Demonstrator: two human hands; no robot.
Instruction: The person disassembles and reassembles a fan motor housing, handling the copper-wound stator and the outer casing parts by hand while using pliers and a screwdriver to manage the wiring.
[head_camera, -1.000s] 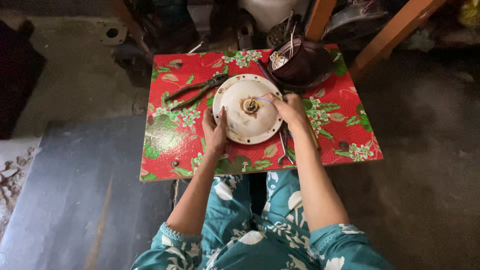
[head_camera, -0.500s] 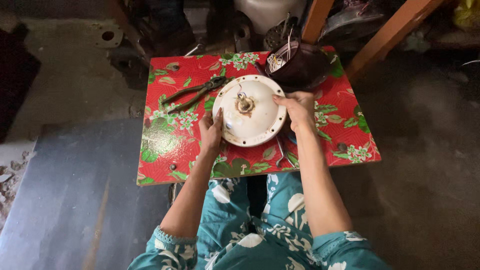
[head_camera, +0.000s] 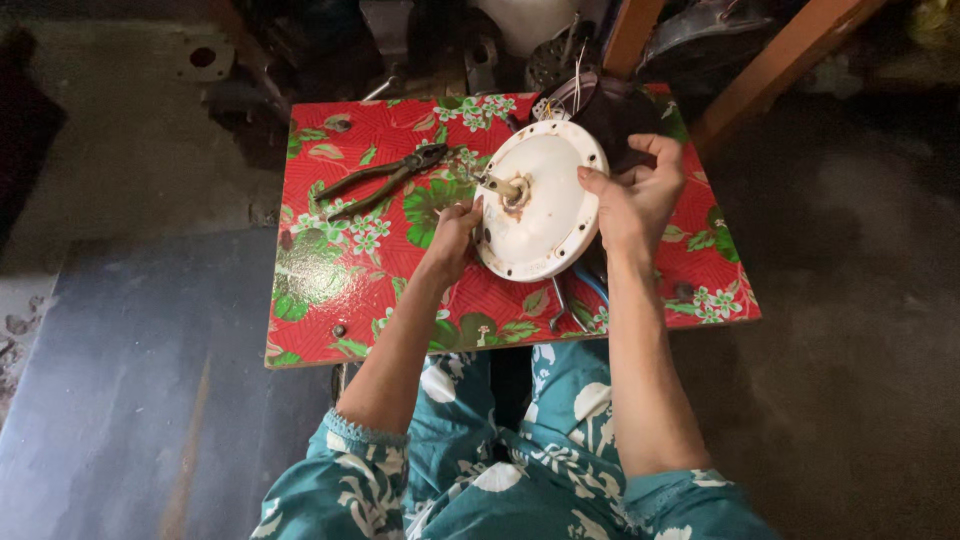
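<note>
both forearms are reaching fwd from the near edge over the small table (head_camera: 330, 290) w/ the red floral cover. left hand (head_camera: 452, 238) is sitting at the left rim of the round white motor housing (head_camera: 545, 215), fingers curled in and pressing on the edge, thumb side up; it's closed round the rim, not flat. right hand (head_camera: 635, 195) is wrapping the right rim, thumb on the white face, fingers hooking behind the far edge, so a firm half-closed grip. wrists are both bent slightly inward, elbows staying low nr the teal patterned clothing.

the housing is sitting mid-table, a bit right of centre, and is tilting up on its edge, face turning left and toward the camera, brass shaft (head_camera: 500, 186) sticking out to the left. a dark rounded part w/ wires (head_camera: 600, 105) is lying just beyond it at the far edge. pliers (head_camera: 385, 178) are lying on the cover left of the housing, apart from it.

vs 0.5 s ago: the housing was lying nearly flat w/ the shaft pointing up; now it's tipping up. both hands are keeping to the same 2 sides of the rim. pliers aren't shifting.
</note>
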